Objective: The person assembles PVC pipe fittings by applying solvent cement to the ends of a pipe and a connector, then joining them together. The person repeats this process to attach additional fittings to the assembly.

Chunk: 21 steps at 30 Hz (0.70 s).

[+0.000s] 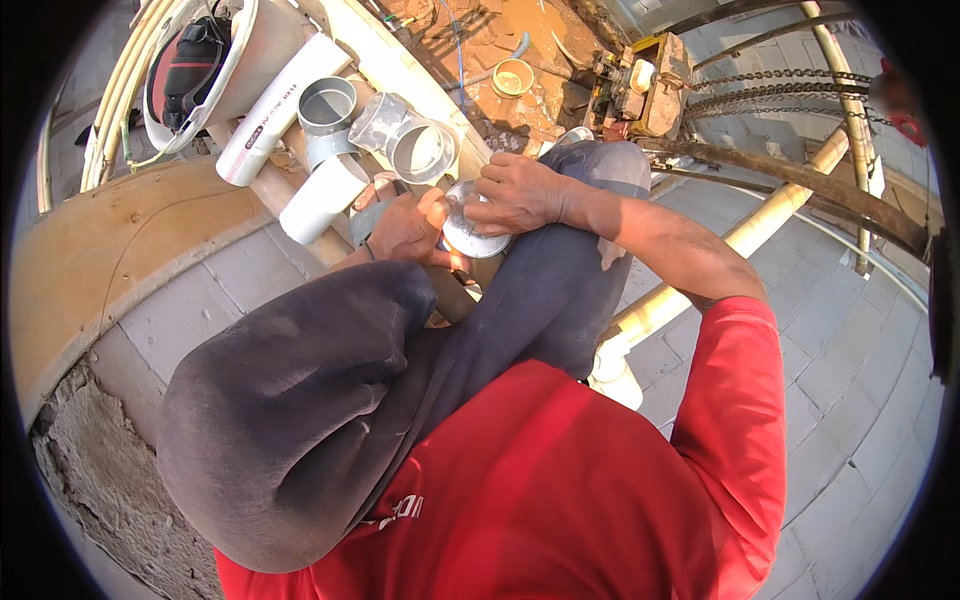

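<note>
Between my knees is a round silvery-grey can-like piece (470, 232) with a flat top. My left hand (405, 230) is closed around its left side, thumb and fingers at the rim. On its top right, my right hand (518, 192) is closed, with fingers curled down against it; anything small in those fingers is hidden. Just beyond my left hand lie a short white pipe piece (322, 200), a grey pipe fitting (328, 108) and clear plastic fittings (422, 152). A longer white pipe (283, 112) rests to their left.
A white bucket (265, 45) holding a black and red item (197, 62) stands at upper left. Wooden planks (400, 70) edge a muddy pit (545, 35) with a yellow pail (513, 78). Chains (780, 95) and a bamboo pole (740, 240) are at right.
</note>
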Each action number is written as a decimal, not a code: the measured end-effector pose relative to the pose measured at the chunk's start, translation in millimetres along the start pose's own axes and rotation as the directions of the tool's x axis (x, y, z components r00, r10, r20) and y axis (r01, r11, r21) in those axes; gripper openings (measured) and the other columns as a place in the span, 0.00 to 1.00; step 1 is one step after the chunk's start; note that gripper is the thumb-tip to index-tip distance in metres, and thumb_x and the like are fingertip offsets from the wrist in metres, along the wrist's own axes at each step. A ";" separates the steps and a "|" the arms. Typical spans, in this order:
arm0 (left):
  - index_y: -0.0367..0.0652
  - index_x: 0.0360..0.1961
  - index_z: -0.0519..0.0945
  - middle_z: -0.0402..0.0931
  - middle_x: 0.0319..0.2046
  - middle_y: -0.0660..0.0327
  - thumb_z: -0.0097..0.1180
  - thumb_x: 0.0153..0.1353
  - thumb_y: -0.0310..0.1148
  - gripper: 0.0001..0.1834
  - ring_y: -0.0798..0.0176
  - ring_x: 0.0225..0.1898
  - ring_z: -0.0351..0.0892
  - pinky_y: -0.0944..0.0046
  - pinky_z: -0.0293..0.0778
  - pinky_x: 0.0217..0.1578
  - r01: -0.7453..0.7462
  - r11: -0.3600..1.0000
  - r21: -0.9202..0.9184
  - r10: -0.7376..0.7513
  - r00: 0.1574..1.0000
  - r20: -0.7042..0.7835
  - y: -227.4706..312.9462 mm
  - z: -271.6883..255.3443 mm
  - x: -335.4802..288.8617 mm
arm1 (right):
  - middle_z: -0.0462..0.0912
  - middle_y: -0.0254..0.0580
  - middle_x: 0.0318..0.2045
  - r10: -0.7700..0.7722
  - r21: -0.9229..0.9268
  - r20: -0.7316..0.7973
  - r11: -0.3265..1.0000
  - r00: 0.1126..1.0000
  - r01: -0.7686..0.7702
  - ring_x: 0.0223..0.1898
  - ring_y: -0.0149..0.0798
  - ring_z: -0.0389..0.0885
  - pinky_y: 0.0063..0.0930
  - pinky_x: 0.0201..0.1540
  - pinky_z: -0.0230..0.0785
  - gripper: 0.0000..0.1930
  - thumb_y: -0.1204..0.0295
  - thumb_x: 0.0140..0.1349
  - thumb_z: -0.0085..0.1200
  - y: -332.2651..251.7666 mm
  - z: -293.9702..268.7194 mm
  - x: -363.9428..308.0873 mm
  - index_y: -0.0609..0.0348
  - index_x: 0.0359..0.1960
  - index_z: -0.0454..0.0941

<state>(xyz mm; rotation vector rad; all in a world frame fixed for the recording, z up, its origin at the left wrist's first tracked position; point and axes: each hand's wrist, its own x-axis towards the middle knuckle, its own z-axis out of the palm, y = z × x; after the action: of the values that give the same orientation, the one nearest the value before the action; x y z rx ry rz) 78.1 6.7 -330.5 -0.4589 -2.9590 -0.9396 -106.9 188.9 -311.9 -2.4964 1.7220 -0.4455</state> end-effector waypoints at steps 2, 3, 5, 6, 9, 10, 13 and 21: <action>0.29 0.49 0.72 0.74 0.42 0.49 0.72 0.35 0.64 0.52 0.47 0.32 0.79 0.51 0.75 0.33 -0.025 1.000 0.011 0.025 0.999 -0.025 -3.7 6.7 -4.7 | 0.76 0.33 0.35 -0.141 -0.007 0.044 0.990 0.989 0.142 0.40 0.35 0.76 0.32 0.42 0.68 0.13 0.55 0.58 0.59 7.5 -15.4 2.1 0.44 0.38 0.75; 0.29 0.48 0.72 0.74 0.43 0.49 0.72 0.35 0.64 0.51 0.47 0.32 0.79 0.51 0.75 0.33 -0.015 1.000 0.014 0.016 0.999 -0.037 -4.9 9.7 -7.4 | 0.76 0.33 0.38 -0.206 -0.009 0.065 0.978 0.976 0.207 0.44 0.35 0.75 0.32 0.43 0.67 0.14 0.55 0.57 0.60 9.4 -20.2 1.9 0.45 0.39 0.74; 0.29 0.46 0.73 0.74 0.43 0.49 0.72 0.35 0.64 0.50 0.47 0.30 0.79 0.51 0.75 0.32 -0.004 1.000 0.025 0.005 0.998 -0.065 -4.4 8.5 -8.2 | 0.74 0.34 0.40 -0.228 -0.028 0.017 0.973 0.973 0.229 0.46 0.36 0.73 0.31 0.47 0.66 0.17 0.54 0.56 0.61 9.0 -29.0 -1.7 0.47 0.42 0.74; 0.30 0.45 0.74 0.75 0.42 0.49 0.72 0.38 0.61 0.46 0.48 0.30 0.79 0.52 0.75 0.32 0.009 1.000 0.013 -0.008 0.997 -0.076 -2.4 8.2 -9.7 | 0.74 0.34 0.42 -0.237 -0.038 -0.007 0.971 0.972 0.236 0.48 0.36 0.72 0.31 0.49 0.65 0.19 0.54 0.55 0.61 5.5 -32.6 -3.0 0.48 0.43 0.74; 0.31 0.44 0.75 0.76 0.40 0.49 0.72 0.46 0.56 0.38 0.48 0.29 0.78 0.53 0.75 0.32 0.042 0.999 -0.011 -0.043 0.994 -0.105 8.4 -6.1 -0.7 | 0.75 0.36 0.41 0.298 0.073 -0.006 0.952 0.955 -0.296 0.48 0.38 0.75 0.32 0.50 0.69 0.21 0.53 0.55 0.62 -19.1 -45.8 -2.6 0.53 0.42 0.74; 0.32 0.44 0.75 0.76 0.40 0.49 0.71 0.46 0.55 0.37 0.48 0.29 0.78 0.53 0.74 0.32 0.049 0.999 -0.006 -0.049 0.992 -0.114 9.6 -6.0 -0.4 | 0.77 0.39 0.40 0.541 0.098 0.092 0.830 0.836 -0.548 0.46 0.41 0.77 0.34 0.47 0.73 0.22 0.53 0.57 0.63 -31.9 -45.2 4.6 0.57 0.42 0.76; 0.32 0.44 0.76 0.76 0.40 0.50 0.71 0.48 0.54 0.35 0.48 0.29 0.78 0.53 0.74 0.32 0.041 0.999 0.012 -0.040 0.993 -0.111 8.0 -4.3 -0.8 | 0.77 0.51 0.46 0.705 0.132 0.563 0.439 0.432 -0.889 0.48 0.46 0.77 0.36 0.48 0.71 0.22 0.54 0.60 0.61 -53.8 -51.6 31.7 0.63 0.42 0.75; 0.33 0.43 0.76 0.76 0.38 0.50 0.69 0.53 0.48 0.29 0.48 0.28 0.78 0.52 0.74 0.32 0.029 0.999 0.043 -0.023 0.991 -0.134 8.4 -4.0 -1.0 | 0.78 0.43 0.48 0.366 0.128 -0.037 0.925 0.930 -0.359 0.50 0.45 0.75 0.36 0.49 0.71 0.20 0.63 0.54 0.65 -46.8 -44.7 -3.3 0.58 0.45 0.78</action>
<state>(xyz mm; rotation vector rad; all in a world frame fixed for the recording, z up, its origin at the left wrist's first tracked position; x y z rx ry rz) 81.0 10.8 -322.6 -0.3432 -2.8656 -0.8680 -78.3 213.6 -259.3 -2.0372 2.0546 -0.5728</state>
